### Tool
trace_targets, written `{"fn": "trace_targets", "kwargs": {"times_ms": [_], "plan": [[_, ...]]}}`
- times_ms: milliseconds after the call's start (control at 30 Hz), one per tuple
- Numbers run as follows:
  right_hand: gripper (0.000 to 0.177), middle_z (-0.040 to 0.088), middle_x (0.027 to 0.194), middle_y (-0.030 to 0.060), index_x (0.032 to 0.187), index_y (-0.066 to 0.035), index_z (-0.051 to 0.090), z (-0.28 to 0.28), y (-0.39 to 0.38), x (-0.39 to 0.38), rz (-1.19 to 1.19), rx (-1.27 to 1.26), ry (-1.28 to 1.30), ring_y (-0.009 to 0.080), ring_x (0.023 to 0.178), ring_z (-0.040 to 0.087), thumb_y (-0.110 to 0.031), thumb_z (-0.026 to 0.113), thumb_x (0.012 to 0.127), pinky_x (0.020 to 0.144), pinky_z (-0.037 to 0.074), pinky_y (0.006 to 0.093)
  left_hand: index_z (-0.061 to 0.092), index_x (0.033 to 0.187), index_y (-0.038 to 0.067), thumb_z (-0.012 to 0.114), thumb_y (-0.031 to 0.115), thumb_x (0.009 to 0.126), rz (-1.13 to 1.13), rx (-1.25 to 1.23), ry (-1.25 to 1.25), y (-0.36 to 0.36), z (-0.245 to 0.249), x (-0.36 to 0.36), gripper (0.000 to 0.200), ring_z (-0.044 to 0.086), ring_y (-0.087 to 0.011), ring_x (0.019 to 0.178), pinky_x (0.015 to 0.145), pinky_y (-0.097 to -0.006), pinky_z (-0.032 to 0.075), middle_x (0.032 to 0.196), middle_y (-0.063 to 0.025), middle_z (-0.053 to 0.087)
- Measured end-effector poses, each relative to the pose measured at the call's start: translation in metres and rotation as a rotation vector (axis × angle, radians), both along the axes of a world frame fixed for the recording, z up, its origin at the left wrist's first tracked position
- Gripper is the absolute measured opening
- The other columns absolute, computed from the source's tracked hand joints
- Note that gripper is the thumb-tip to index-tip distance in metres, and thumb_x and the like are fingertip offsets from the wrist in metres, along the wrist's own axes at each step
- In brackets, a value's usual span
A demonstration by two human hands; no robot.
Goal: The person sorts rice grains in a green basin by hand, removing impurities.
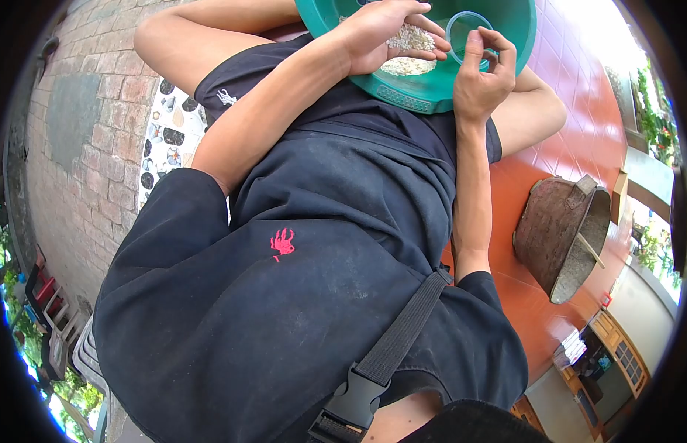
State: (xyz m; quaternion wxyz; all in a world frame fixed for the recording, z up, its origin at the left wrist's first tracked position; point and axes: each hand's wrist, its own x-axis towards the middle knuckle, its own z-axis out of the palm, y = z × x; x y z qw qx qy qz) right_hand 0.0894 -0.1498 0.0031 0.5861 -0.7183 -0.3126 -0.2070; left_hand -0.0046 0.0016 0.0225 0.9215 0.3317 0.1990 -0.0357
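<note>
A green basin [410,100] rests across the person's lap at the top of the view. My left hand [384,37] is palm up over it, fingers extended and slightly cupped, holding a small heap of pale grains or flakes [411,37]. More pale material [408,66] lies in the basin below that hand. My right hand [485,77] has its fingers bent in a pinch at a clear round cup or lid [452,26] with a bluish rim, over the basin's right side. The cup's contents cannot be made out.
A worn brown container [554,221] with a stick [590,251] in it stands on the red tiled floor [506,192] at right. Brick paving [115,133] and a patterned white surface [164,140] show at left. Stacked chairs [89,354] are at lower left.
</note>
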Motion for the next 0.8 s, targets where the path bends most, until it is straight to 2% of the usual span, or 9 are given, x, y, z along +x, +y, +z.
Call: {"fn": "trace_targets", "kwargs": {"times_ms": [100, 233, 333, 400, 433, 533, 600, 733, 800], "plan": [[0.021, 0.07, 0.103, 0.0069, 0.107, -0.008, 0.074, 0.004, 0.003, -0.007, 0.374, -0.233, -0.198, 0.0221, 0.086, 0.067, -0.012, 0.081, 0.088, 0.075, 0.053, 0.0334, 0.065, 0.11, -0.003, 0.043, 0.03, 0.112, 0.094, 0.034, -0.043, -0.001, -0.012, 0.002, 0.039, 0.07, -0.0214, 0.088, 0.08, -0.0341, 0.06, 0.096, -0.0126, 0.069], [0.028, 0.07, 0.103, 0.002, 0.106, -0.01, 0.075, 0.003, 0.006, -0.009, 0.388, -0.39, -0.442, 0.0236, 0.093, 0.065, -0.018, 0.085, 0.08, 0.08, 0.05, 0.0357, 0.064, 0.106, 0.002, 0.044, 0.032, 0.112, 0.033, 0.02, -0.106, 0.007, -0.032, 0.002, 0.036, 0.067, -0.018, 0.084, 0.073, -0.0311, 0.055, 0.092, -0.0073, 0.067], [0.027, 0.07, 0.099, 0.002, 0.104, -0.01, 0.075, 0.005, 0.004, -0.009, 0.396, -0.417, -0.487, 0.0229, 0.089, 0.064, -0.018, 0.084, 0.081, 0.079, 0.049, 0.0355, 0.065, 0.107, 0.003, 0.045, 0.033, 0.112, -0.078, -0.108, -0.242, 0.006, -0.025, -0.001, 0.036, 0.067, -0.0166, 0.083, 0.069, -0.0296, 0.053, 0.093, -0.0059, 0.068], [0.025, 0.07, 0.096, 0.0023, 0.103, -0.01, 0.075, 0.003, 0.005, -0.008, 0.417, -0.424, -0.478, 0.0232, 0.088, 0.064, -0.018, 0.084, 0.081, 0.079, 0.049, 0.0358, 0.065, 0.107, 0.004, 0.046, 0.035, 0.112, -0.046, 0.121, -0.051, -0.002, -0.01, -0.001, 0.037, 0.067, -0.0165, 0.083, 0.069, -0.0295, 0.054, 0.093, -0.006, 0.068], [0.024, 0.069, 0.093, 0.0027, 0.101, -0.009, 0.075, 0.002, 0.005, -0.007, 0.436, -0.43, -0.472, 0.0234, 0.086, 0.063, -0.017, 0.084, 0.081, 0.078, 0.049, 0.0361, 0.065, 0.107, 0.004, 0.046, 0.035, 0.112, -0.047, 0.123, -0.051, -0.001, -0.015, 0.0, 0.037, 0.067, -0.0165, 0.083, 0.069, -0.0295, 0.054, 0.093, -0.006, 0.068], [0.019, 0.068, 0.09, 0.0041, 0.097, -0.008, 0.075, 0.002, 0.005, -0.009, 0.457, -0.423, -0.382, 0.0241, 0.084, 0.063, -0.015, 0.083, 0.081, 0.077, 0.05, 0.0368, 0.065, 0.107, 0.004, 0.046, 0.036, 0.112, -0.088, 0.084, -0.121, -0.003, -0.011, -0.003, 0.037, 0.067, -0.0166, 0.084, 0.073, -0.0309, 0.054, 0.095, -0.0066, 0.068], [0.017, 0.068, 0.089, 0.0045, 0.096, -0.007, 0.075, 0.002, 0.006, -0.009, 0.47, -0.419, -0.378, 0.0245, 0.083, 0.063, -0.013, 0.083, 0.082, 0.076, 0.051, 0.037, 0.067, 0.112, 0.0, 0.049, 0.03, 0.109, 0.022, 0.434, -0.022, -0.012, 0.002, -0.01, 0.035, 0.07, -0.0212, 0.105, 0.101, -0.0393, 0.057, 0.109, -0.012, 0.07], [0.013, 0.068, 0.088, 0.0061, 0.095, -0.005, 0.075, 0.001, 0.006, -0.007, 0.494, -0.412, -0.349, 0.0256, 0.083, 0.063, -0.007, 0.08, 0.083, 0.075, 0.052, 0.037, 0.066, 0.106, 0.003, 0.052, 0.032, 0.109, 0.019, 0.409, -0.055, -0.008, -0.009, -0.006, 0.032, 0.07, -0.0211, 0.103, 0.101, -0.0385, 0.058, 0.105, -0.01, 0.069], [0.012, 0.069, 0.09, 0.0069, 0.095, -0.004, 0.075, 0.002, 0.006, -0.008, 0.503, -0.386, -0.294, 0.0257, 0.083, 0.063, -0.005, 0.079, 0.084, 0.075, 0.052, 0.0366, 0.066, 0.107, 0.004, 0.047, 0.036, 0.111, -0.023, 0.105, -0.045, -0.004, -0.018, 0.002, 0.038, 0.067, -0.0175, 0.087, 0.081, -0.033, 0.055, 0.097, -0.0071, 0.068]]}}
